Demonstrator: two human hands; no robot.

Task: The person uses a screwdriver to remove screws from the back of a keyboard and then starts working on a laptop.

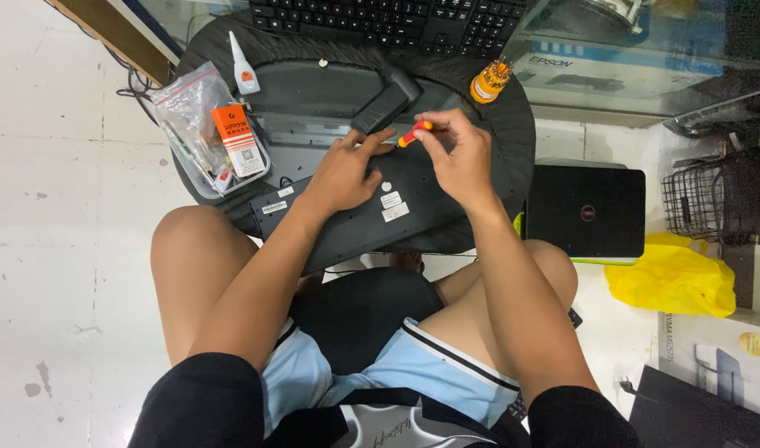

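Upturned keyboard [355, 220] across round stool [513, 124], above knees. Left hand [343, 174] spread flat on keyboard back, pinning it steady. Right hand [455, 153] pinches small red-orange screwdriver [415, 133], tip down at upper edge.

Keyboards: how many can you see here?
2. One keyboard lies face down on the round stool under the left hand, while the right hand holds a small screwdriver. Another keyboard sits face up at the top edge. Others may be hidden.
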